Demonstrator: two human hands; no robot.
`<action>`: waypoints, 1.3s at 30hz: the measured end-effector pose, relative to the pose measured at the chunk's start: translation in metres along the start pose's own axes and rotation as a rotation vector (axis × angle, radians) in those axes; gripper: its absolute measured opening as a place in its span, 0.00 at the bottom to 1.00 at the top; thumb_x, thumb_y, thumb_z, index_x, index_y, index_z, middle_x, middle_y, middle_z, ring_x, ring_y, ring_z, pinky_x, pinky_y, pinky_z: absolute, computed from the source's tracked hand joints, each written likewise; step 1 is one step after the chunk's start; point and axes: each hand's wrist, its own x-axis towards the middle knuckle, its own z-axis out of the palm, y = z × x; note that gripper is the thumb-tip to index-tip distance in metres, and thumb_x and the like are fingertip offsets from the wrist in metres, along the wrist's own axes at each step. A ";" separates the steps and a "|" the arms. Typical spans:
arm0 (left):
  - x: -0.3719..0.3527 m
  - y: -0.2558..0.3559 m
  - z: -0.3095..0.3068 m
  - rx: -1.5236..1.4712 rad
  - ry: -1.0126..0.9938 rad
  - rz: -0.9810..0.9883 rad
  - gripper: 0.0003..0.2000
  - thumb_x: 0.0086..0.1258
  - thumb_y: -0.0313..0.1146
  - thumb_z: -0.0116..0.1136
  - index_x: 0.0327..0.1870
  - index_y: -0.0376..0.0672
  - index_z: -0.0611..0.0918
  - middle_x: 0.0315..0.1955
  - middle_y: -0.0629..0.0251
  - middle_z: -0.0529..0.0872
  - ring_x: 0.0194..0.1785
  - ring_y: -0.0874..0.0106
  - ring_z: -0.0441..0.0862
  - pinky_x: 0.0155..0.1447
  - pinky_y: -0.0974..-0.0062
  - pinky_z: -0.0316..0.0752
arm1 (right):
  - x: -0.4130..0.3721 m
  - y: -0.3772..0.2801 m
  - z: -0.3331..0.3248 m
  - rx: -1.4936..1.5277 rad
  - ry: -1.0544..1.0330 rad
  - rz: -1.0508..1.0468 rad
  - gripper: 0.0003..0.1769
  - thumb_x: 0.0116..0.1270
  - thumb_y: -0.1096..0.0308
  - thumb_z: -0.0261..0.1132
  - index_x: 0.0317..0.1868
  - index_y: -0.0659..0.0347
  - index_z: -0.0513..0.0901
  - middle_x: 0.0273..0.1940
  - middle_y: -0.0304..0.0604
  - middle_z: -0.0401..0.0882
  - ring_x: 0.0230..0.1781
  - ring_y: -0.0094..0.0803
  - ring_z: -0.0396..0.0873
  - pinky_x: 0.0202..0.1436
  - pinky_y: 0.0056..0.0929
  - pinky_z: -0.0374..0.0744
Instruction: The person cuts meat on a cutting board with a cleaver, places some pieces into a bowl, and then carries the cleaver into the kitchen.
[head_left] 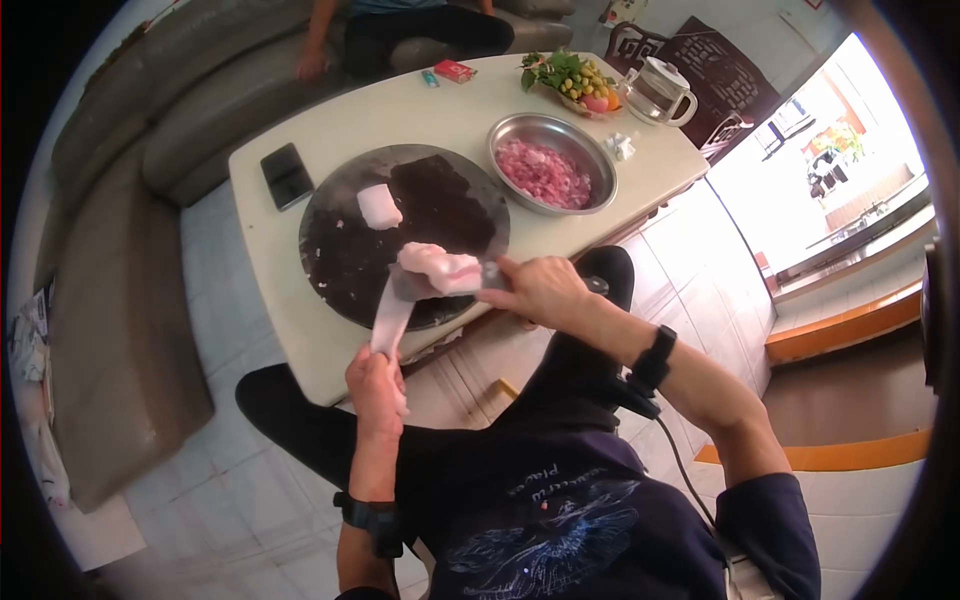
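Note:
My left hand point(375, 388) is closed around the lower end of a long pale strip of pork skin point(391, 318), at the near edge of the round dark cutting board point(340, 255). In my right hand point(545, 290) is the handle of a kitchen knife point(403, 286). Its blade lies against the upper end of the strip, mostly hidden under a lump of whitish-pink pork fat point(440, 268). A separate block of white fat point(379, 206) rests farther back on the board, with small scraps near it.
A steel bowl point(600, 185) of cut pink meat stands right of the board. A phone point(287, 177) lies to the left. Behind are a fruit basket point(580, 85), a glass pitcher point(660, 92) and a red box point(454, 70). Another person point(425, 30) sits on the sofa point(190, 130).

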 end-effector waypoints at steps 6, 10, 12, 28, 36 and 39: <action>-0.012 -0.032 0.049 0.522 -0.089 0.418 0.09 0.63 0.27 0.45 0.32 0.32 0.78 0.20 0.60 0.76 0.26 0.73 0.72 0.34 0.71 0.69 | 0.026 -0.024 0.015 -0.080 0.080 -0.053 0.37 0.66 0.33 0.51 0.41 0.67 0.74 0.19 0.49 0.79 0.20 0.46 0.81 0.27 0.41 0.78; -0.016 -0.031 0.061 0.516 -0.087 0.398 0.09 0.64 0.27 0.45 0.31 0.32 0.78 0.20 0.60 0.77 0.26 0.72 0.73 0.34 0.71 0.69 | 0.055 -0.054 0.013 -0.095 0.063 -0.122 0.44 0.66 0.32 0.49 0.42 0.76 0.77 0.19 0.47 0.79 0.22 0.41 0.83 0.26 0.35 0.80; -0.015 -0.032 0.057 0.476 -0.078 0.364 0.09 0.64 0.27 0.45 0.31 0.32 0.78 0.20 0.59 0.76 0.26 0.72 0.73 0.35 0.72 0.69 | 0.068 -0.064 0.011 -0.039 0.005 -0.146 0.42 0.67 0.34 0.49 0.38 0.75 0.79 0.20 0.46 0.79 0.21 0.40 0.83 0.26 0.35 0.80; 0.030 0.061 0.002 0.473 0.083 0.513 0.16 0.64 0.27 0.43 0.47 0.31 0.81 0.41 0.57 0.84 0.40 0.72 0.81 0.44 0.75 0.75 | 0.059 0.008 -0.044 0.879 -0.237 0.292 0.42 0.74 0.39 0.43 0.12 0.67 0.70 0.08 0.39 0.62 0.08 0.29 0.63 0.14 0.29 0.64; 0.058 0.069 0.064 1.363 0.195 0.547 0.21 0.55 0.40 0.71 0.49 0.44 0.82 0.39 0.58 0.78 0.45 0.54 0.80 0.49 0.62 0.76 | 0.043 -0.022 -0.027 0.867 -0.233 0.021 0.31 0.76 0.49 0.46 0.35 0.74 0.77 0.24 0.60 0.75 0.29 0.48 0.78 0.40 0.44 0.73; 0.065 0.067 0.065 1.359 0.231 0.559 0.20 0.52 0.41 0.72 0.44 0.42 0.82 0.40 0.59 0.78 0.44 0.55 0.80 0.48 0.61 0.75 | 0.028 -0.024 -0.014 0.744 -0.102 -0.102 0.24 0.75 0.55 0.47 0.39 0.70 0.77 0.33 0.63 0.79 0.39 0.62 0.77 0.42 0.49 0.74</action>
